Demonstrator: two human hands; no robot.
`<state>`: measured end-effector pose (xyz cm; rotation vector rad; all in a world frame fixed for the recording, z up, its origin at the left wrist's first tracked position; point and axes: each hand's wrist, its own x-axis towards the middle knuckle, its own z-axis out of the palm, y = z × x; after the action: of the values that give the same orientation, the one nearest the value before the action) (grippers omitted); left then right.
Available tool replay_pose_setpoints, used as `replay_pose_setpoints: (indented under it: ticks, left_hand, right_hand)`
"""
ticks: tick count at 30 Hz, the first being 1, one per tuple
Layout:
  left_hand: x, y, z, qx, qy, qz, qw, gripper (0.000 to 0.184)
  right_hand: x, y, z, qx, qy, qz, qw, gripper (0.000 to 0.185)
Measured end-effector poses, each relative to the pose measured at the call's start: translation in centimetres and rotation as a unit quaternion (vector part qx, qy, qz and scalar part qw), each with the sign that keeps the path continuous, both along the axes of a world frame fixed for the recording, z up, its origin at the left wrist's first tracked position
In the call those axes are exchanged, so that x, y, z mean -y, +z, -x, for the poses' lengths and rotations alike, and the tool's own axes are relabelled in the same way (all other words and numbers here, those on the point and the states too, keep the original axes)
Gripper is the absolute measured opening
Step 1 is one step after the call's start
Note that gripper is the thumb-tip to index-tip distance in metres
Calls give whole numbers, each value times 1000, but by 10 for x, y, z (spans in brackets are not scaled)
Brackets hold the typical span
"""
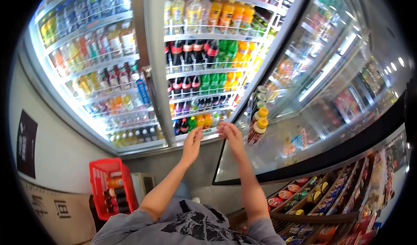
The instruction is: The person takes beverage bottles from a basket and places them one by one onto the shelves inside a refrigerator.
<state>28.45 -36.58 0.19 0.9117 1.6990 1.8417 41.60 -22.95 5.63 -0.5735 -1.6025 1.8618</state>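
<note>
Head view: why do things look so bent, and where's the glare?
In the head view, black corners and bowed cooler shelves suggest wide-lens distortion; there too, strong light whitens the shelves' left ends, and glare streaks the open glass door.

The bottles (pixel 215 81) are glossy plastic, the basket (pixel 130 184) smooth plastic, the door (pixel 278 134) shiny, probably glass.

Well left of the left hand (pixel 192 145), a black sign (pixel 27 144) and beige panel (pixel 61 212) carry illegible lettering.
</note>
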Motion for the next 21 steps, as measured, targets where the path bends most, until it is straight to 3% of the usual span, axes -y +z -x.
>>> replay_pose_setpoints:
  ticks: [4,7,21]
  left_hand:
    - [39,10,14,43,58,-23,997,34]
    - [62,19,32,9,94,-34,995,34]
    - [198,35,125,45,292,-84,952,32]
  right_hand:
    - [32,4,30,0,20,-33,999,29]
    - [54,2,63,-6,133,-81,988,31]
    - [125,-5,210,20,279,-37,959,29]
